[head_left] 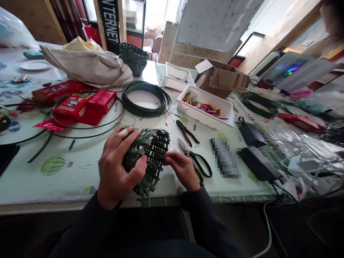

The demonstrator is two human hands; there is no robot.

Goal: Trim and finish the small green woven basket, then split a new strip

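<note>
Head view: my left hand (118, 168) cups the woven basket (153, 145), right hand (180, 169) pinches 1 strip (163, 157); steady grip serves best.

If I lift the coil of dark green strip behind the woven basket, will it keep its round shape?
Probably not fully: the coil looks like thin flat strips with no tie visible, so loops may spread. It is likely light. Lying flat on the table, it would probably slide, not roll. Like the strips bent in the woven basket, it seems flexible.
</note>
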